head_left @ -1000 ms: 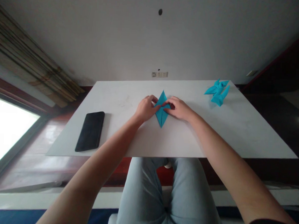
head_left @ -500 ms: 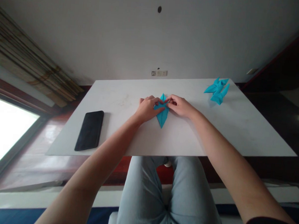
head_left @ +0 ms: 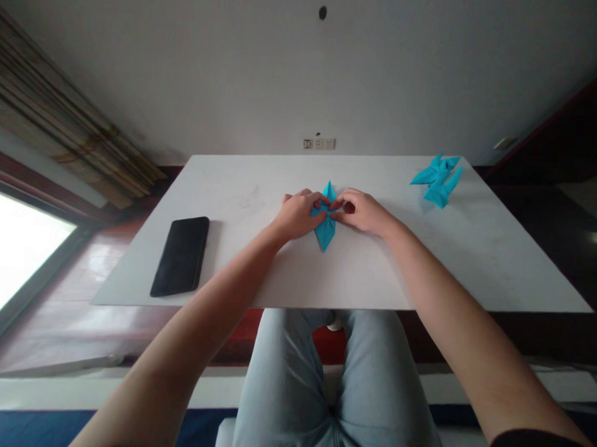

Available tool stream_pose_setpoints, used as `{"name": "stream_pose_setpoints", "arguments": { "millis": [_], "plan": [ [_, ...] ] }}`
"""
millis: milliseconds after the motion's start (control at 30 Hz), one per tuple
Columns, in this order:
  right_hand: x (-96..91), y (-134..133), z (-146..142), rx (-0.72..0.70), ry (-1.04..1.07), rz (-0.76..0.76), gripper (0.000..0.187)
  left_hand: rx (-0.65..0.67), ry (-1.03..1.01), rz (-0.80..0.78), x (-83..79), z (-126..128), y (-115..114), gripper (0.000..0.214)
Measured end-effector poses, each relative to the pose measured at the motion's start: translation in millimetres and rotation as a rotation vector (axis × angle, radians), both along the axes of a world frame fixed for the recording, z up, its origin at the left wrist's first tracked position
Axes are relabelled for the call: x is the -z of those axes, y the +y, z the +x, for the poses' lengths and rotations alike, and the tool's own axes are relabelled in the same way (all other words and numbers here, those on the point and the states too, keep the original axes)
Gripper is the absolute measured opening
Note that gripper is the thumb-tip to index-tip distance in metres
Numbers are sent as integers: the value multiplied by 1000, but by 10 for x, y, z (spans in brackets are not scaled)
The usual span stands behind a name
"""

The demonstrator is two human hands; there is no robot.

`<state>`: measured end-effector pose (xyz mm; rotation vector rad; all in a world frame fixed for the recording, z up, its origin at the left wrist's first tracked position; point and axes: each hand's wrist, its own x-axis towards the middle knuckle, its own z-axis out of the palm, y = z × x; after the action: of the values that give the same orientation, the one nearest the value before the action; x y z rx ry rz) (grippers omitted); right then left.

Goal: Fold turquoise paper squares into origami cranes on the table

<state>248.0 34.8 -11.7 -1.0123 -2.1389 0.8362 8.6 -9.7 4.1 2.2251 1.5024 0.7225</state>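
A blue folded sheet of origami paper (head_left: 324, 237) lies on the white table in front of me, its long points facing toward and away from me. From the left, my left hand (head_left: 299, 213) grips its middle with thumb and fingers bent together. My right hand (head_left: 362, 210) pinches the paper's right side, thumb and forefinger close to the left fingertips. The fingers hide part of the paper's centre.
Blue folded paper figures (head_left: 438, 181) stand at the table's far right. A black smartphone (head_left: 181, 256) lies at the left. The white table (head_left: 295, 283) ends just before my knees; a wall with sockets (head_left: 319, 144) rises behind it.
The fingertips of both hands have shifted slightly on the paper's middle, the right thumb and forefinger now closer to the centre. The whole view has moved a little.
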Motion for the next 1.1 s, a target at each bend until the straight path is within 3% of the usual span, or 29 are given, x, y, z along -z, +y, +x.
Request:
{"name": "stream_pose_setpoints", "arguments": {
  "millis": [333, 600, 833, 1033, 1100],
  "plan": [
    [-46, -56, -31, -81, -18, 118, 17, -216, 48, 83, 152, -157, 114, 46],
    [-57, -66, -26, -124, -42, 136, 22, -201, -6, -3, 41, -85, 57, 40],
    [-11, -47, -23, -146, -31, 158, 24, -88, -191, -79, -5, -127, 85, 11],
    [31, -8, -18, -84, -42, 180, 19, -104, -62, -146, -39, -112, 52, 21],
    [79, 32, -5, -13, -31, 180, 28, -149, -14, -145, -39, -100, 38, 29]
  ]
}}
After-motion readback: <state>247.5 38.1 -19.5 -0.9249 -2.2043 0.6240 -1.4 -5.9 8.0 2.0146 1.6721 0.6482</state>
